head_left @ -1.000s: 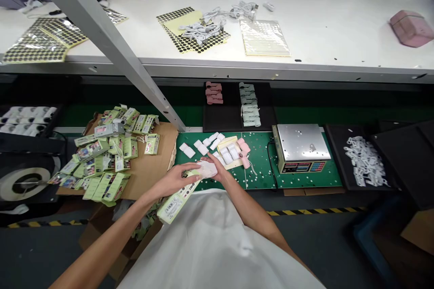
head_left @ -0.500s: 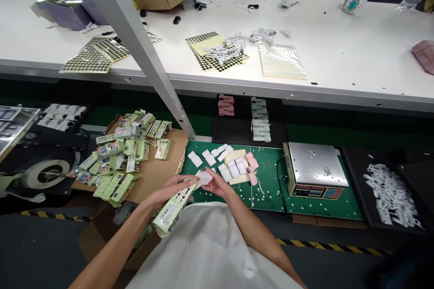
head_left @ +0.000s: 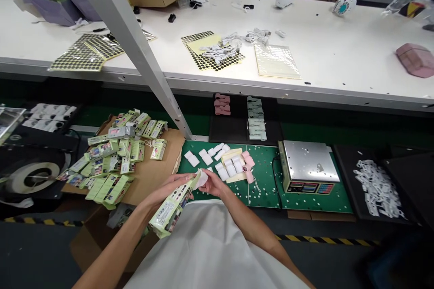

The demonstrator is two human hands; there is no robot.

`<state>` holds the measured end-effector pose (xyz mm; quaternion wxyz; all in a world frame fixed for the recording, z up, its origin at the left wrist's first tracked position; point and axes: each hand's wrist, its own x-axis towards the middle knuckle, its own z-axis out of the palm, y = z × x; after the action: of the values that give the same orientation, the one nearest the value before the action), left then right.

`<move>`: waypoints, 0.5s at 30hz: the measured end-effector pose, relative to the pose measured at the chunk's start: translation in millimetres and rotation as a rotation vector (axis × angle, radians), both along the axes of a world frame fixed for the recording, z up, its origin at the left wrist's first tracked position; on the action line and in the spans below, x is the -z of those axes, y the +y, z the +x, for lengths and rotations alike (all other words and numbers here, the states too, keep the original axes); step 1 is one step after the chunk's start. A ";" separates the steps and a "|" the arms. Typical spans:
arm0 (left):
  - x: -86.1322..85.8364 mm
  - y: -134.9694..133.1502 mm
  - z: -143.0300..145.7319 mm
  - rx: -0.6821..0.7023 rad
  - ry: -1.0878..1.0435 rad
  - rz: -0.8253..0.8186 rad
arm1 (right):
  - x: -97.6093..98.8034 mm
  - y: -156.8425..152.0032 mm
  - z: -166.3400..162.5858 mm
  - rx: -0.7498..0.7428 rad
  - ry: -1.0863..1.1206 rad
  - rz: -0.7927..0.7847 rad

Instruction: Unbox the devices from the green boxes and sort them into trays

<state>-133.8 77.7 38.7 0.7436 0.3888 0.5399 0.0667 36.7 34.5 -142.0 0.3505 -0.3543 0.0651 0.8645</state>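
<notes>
My left hand [head_left: 172, 186] is wrapped round a narrow light-green printed box [head_left: 170, 210], which slants down toward my lap. At the box's upper end, my right hand [head_left: 213, 184] pinches a small white packet [head_left: 202, 178] that meets the opening. Whether part of the packet is inside the box I cannot tell. Just beyond my hands, several white wrapped packets [head_left: 205, 157] lie on the green mat [head_left: 262, 189]. Beside them sit a cream sheet with more white pieces [head_left: 231, 168] and a pink handheld device with a strap [head_left: 248, 169].
To the left, green boxes [head_left: 111, 156] are heaped on cardboard [head_left: 159, 174]. A metal-topped scale [head_left: 310, 160] stands right of the mat, then a pile of white parts [head_left: 379, 189]. A slanting metal post [head_left: 135, 49] rises before the white shelf [head_left: 346, 58], which holds cables and sticker sheets.
The white packet has moved up against the open end of the green box, and less of it shows. The camera view has shifted slightly to the right.
</notes>
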 end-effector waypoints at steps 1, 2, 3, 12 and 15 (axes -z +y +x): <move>-0.6 -0.5 1.3 -0.013 0.017 -0.001 | 1.7 -0.7 -0.9 -0.005 0.000 -0.005; -1.5 -0.9 2.3 -0.023 0.027 -0.001 | 3.4 -1.6 -2.3 -0.011 0.000 -0.010; -2.7 -1.0 3.3 -0.034 0.032 -0.002 | 4.9 -2.7 -4.0 -0.017 0.000 -0.014; -10.9 0.4 12.0 -0.053 -0.028 -0.030 | 18.3 -5.1 -21.3 0.090 0.002 -0.087; -7.5 -1.3 -4.7 -0.212 0.018 -0.070 | 18.8 1.0 -9.4 0.260 -0.025 -0.084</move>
<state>-138.5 76.3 46.1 0.7407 0.3038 0.5866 0.1223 27.2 35.5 -160.7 0.4451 -0.3681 0.1422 0.8038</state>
